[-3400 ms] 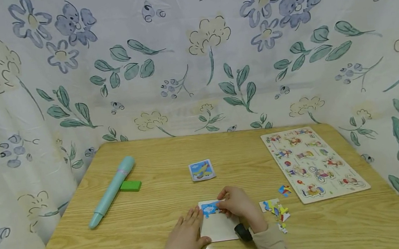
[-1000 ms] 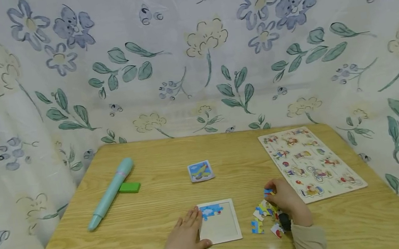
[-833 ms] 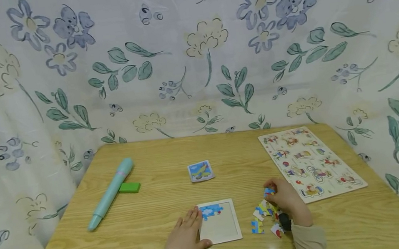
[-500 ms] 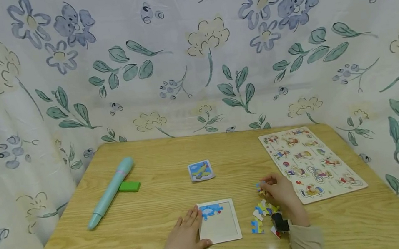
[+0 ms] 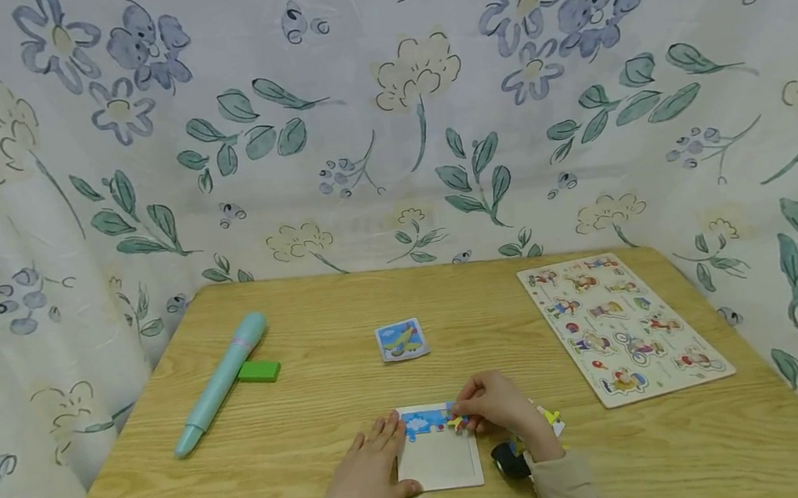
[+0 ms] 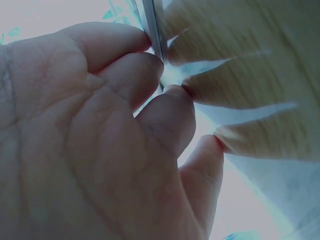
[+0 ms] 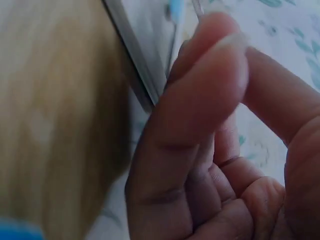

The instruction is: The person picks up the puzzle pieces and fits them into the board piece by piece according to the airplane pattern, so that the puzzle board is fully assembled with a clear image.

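A white puzzle tray (image 5: 439,467) lies near the table's front, with joined blue puzzle pieces (image 5: 422,423) along its upper left. My left hand (image 5: 365,481) rests with fairly straight fingers against the tray's left edge; the left wrist view shows those fingertips (image 6: 172,97) at the edge. Over the tray's upper right corner my right hand (image 5: 499,408) pinches a blue and yellow puzzle piece (image 5: 457,423) between thumb and fingers. In the right wrist view, the thumb and fingertips (image 7: 220,75) meet beside the tray edge (image 7: 132,55), and the piece is mostly hidden.
Loose puzzle pieces (image 5: 552,421) lie right of the tray, partly covered by my right arm. A small airplane picture card (image 5: 402,340) sits behind the tray. Farther right is a figure puzzle board (image 5: 625,328). On the left are a teal pen-shaped object (image 5: 223,383) and a green block (image 5: 260,372).
My right hand has picked up a puzzle piece from the loose pile and carried it left to the tray's upper right corner. The left hand has stayed at the tray's left edge.
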`<state>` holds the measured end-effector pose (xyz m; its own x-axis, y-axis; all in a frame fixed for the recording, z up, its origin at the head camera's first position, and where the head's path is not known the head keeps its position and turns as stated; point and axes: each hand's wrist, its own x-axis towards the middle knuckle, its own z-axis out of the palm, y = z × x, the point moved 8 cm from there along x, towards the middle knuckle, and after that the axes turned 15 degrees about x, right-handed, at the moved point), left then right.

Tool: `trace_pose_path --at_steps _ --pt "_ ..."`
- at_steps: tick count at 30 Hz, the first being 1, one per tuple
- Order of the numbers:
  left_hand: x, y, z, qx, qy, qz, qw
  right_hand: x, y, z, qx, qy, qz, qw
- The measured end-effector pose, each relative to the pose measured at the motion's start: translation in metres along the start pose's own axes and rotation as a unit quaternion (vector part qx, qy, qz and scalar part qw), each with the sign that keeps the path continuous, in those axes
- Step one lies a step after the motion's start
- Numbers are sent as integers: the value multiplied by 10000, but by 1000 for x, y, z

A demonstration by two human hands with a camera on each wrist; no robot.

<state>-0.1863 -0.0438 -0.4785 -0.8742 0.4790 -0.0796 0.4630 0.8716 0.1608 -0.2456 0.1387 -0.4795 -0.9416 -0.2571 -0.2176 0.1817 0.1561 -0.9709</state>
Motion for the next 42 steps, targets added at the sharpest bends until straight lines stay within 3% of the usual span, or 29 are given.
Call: trace_pose_path --at_steps 9,13,19,26,34,42 --pt "0 0 -2 60 11 9 10000 0 -7 7 -1193 816 -299 9890" --pt "-1 0 -3 30 3 -16 10000 1 -10 10 -1400 821 -414 9859" --pt "-2 2 -2 -52 -49 -46 10000 2 -8 8 -1249 759 -304 9888" --pt "-2 2 -1 -24 -7 -81 10000 6 -10 10 -1936 830 -586 9758" --pt "0 2 0 -50 -37 -104 9999 -1 -7 -2 -1133 448 -384 9918" --pt "-1 2 -4 -149 40 -48 9999 -20 -6 -39 -1047 575 -541 9914"
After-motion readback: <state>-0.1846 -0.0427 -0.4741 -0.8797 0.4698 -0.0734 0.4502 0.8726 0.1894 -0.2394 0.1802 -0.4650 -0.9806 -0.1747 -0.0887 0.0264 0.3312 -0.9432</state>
